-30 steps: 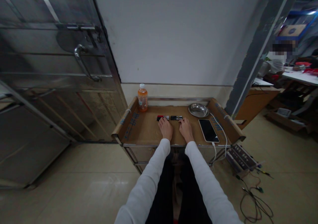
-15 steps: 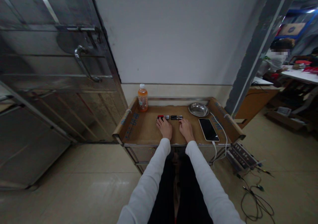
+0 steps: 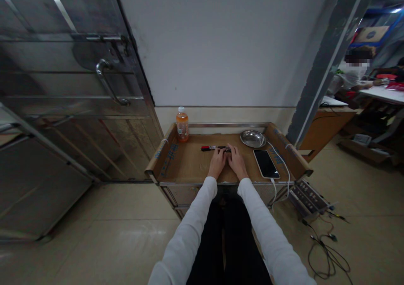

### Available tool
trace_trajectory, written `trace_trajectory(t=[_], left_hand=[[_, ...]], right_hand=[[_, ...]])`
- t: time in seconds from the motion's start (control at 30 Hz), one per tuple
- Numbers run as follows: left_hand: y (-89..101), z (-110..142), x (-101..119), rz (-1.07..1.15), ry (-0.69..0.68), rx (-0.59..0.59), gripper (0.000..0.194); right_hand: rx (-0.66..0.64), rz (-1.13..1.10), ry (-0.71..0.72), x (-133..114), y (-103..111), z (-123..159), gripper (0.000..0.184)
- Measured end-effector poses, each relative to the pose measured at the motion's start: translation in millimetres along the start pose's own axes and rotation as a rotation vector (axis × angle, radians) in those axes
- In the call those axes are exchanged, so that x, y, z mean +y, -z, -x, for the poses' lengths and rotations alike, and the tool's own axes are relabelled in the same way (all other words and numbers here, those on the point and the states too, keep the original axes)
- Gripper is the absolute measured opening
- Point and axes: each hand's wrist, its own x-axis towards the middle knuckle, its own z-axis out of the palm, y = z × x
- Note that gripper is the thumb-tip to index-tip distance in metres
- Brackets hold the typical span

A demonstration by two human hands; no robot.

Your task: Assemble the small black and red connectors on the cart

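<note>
Both hands meet over the middle of a cardboard-lined cart top (image 3: 189,167). My left hand (image 3: 217,163) is closed, its fingertips at the near side of a dark marker pen (image 3: 223,147). Close beside it, my right hand (image 3: 236,163) is closed too, its fingers at the right end of the same dark marker. The fingers partly cover the dark marker, so whether one or more lie there cannot be made out. Just left of my left fingertips, red and black marker pens (image 3: 206,148) lie side by side on the cardboard, untouched on their left ends.
An orange drink bottle (image 3: 182,127) stands at the back left. A metal dish (image 3: 253,139) sits at the back right, with a phone (image 3: 266,164) and its white cable (image 3: 285,167) nearer. On the floor at right are a power box (image 3: 307,198) and loose cables (image 3: 328,255).
My left hand has moved right, off the red and black markers, to the dark marker beside my right hand. My right hand's fingers have reached slightly farther over that marker.
</note>
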Motion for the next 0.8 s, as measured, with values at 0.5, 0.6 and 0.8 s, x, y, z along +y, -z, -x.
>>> trace_trajectory(t=[0.5,0.6,0.8], left_hand=[[5.5,-0.3,2.1,0.187,-0.097,0.089,0.032],[8.7,-1.4,2.4,0.186,-0.054,0.148,0.029],[11.6,-3.6,-1.5,0.239,0.073,0.268,0.023]], right_hand=[[-0.049,-0.093,0.015,11.8,-14.8,-1.0,0.023],[-0.044,-0.122,0.010,12.7,-14.6,-1.0,0.024],[-0.046,-0.175,0.015,11.5,-10.2,-1.2,0.027]])
